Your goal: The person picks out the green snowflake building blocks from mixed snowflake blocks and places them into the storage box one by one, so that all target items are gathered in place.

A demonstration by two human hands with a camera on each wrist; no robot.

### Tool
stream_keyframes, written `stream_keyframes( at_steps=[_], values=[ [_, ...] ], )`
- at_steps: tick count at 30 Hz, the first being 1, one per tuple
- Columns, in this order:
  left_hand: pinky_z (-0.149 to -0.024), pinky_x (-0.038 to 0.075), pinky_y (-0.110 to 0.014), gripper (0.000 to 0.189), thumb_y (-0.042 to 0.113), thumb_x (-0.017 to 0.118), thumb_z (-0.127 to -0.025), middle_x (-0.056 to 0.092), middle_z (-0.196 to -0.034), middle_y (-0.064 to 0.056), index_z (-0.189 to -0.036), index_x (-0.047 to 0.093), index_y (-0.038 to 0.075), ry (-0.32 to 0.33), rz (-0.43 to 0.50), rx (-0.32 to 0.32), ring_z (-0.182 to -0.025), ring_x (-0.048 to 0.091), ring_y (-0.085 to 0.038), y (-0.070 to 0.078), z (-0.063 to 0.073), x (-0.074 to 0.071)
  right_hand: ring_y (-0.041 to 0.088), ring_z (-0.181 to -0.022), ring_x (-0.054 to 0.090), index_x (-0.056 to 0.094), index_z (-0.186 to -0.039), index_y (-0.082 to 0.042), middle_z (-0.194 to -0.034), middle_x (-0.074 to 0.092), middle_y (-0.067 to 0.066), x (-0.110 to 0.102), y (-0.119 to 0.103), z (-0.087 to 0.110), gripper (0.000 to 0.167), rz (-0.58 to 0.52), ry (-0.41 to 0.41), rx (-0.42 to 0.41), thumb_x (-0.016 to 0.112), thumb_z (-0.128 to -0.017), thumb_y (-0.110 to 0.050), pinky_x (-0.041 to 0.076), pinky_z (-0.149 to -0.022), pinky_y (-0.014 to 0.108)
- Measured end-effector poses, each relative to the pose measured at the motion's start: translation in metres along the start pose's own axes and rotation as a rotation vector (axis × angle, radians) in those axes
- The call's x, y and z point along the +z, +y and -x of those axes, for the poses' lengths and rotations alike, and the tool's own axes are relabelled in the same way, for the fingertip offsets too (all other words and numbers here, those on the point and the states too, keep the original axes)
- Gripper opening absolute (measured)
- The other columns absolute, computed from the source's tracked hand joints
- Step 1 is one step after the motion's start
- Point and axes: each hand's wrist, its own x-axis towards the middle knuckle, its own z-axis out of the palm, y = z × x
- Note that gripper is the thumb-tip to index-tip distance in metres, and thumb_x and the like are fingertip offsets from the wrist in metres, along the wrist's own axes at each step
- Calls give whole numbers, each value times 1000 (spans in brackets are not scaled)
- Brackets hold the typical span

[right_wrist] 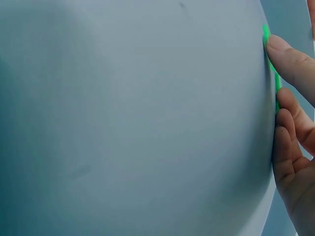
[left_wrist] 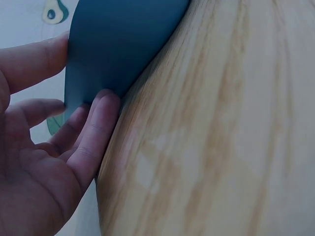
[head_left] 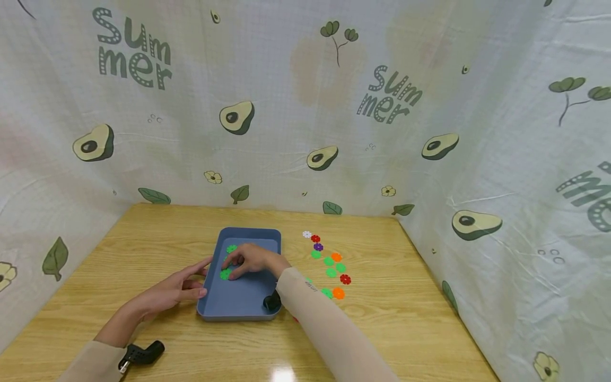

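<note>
My right hand point(head_left: 251, 259) reaches into a shallow blue-grey tray point(head_left: 234, 307). Its thumb and fingers stand apart, with fingertips right at green flower-shaped discs lying flat on the tray floor. In the right wrist view the thumb tip touches one green disc point(right_wrist: 267, 34), and a fingertip meets the green strip lower down. The head view shows a green disc point(head_left: 225, 274) by the thumb and another green disc point(head_left: 231, 248) above the fingers; the hand partly covers one between them. My left hand point(head_left: 173, 289) rests against the tray's left wall, fingers extended along its outside point(left_wrist: 106, 101).
On the wooden table right of the tray lie several loose discs: white point(head_left: 307, 234), purple point(head_left: 318, 247), green point(head_left: 331, 272), orange point(head_left: 338, 293) and red point(head_left: 346, 279). My right sleeve point(head_left: 324, 323) hides some. A printed curtain point(head_left: 286, 106) hangs behind and at both sides.
</note>
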Motion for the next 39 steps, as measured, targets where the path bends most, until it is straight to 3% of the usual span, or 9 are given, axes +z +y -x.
stream_keyframes(
  at_steps=[14, 18, 24, 27, 32, 39],
  values=[
    [-94, 53, -29, 84, 19, 64, -109, 27, -158, -32, -172, 10, 9, 8, 3, -1, -129, 53, -36, 0, 0, 0, 13, -130, 61, 69, -142, -18, -144, 65, 4, -21, -13, 20, 48, 66, -98, -23, 82, -97, -26, 48, -107, 24],
    [-94, 52, -28, 84, 19, 64, -108, 28, -157, -32, -172, 10, 10, 10, 0, 0, -129, 53, -36, 1, 1, 0, 20, -134, 61, 66, -146, -14, -146, 64, 1, -27, -14, 33, 53, 81, -102, -75, 82, -96, -24, 47, -111, 28],
    [-94, 52, -28, 84, 18, 64, -108, 28, -156, -33, -172, 10, 9, 9, -2, 12, -129, 53, -37, 1, -1, 1, 33, -134, 59, 64, -148, -12, -147, 61, 6, -43, -9, 66, 56, 43, -31, -158, 82, -96, -23, 51, -109, 40],
    [-93, 53, -28, 84, 18, 65, -108, 29, -156, -33, -172, 10, 8, 15, -11, 13, -129, 53, -37, 1, -1, 1, 32, -131, 59, 64, -147, -15, -147, 60, 6, -51, -2, 84, 55, 13, 20, -164, 83, -96, -24, 52, -108, 45],
    [-93, 52, -27, 85, 19, 65, -108, 29, -156, -32, -172, 11, 8, 22, -15, 12, -130, 53, -37, 1, -1, 2, 22, -125, 57, 65, -146, -20, -144, 61, 4, -60, 16, 112, 55, -33, 118, -127, 84, -95, -25, 51, -108, 49],
    [-94, 52, -27, 85, 20, 66, -108, 29, -157, -32, -172, 12, 9, 23, -18, 0, -130, 52, -37, 1, 0, 1, 38, -132, 54, 63, -148, -18, -142, 61, 7, -59, 48, 154, 57, -82, 227, -70, 83, -96, -25, 49, -108, 58]
  ],
)
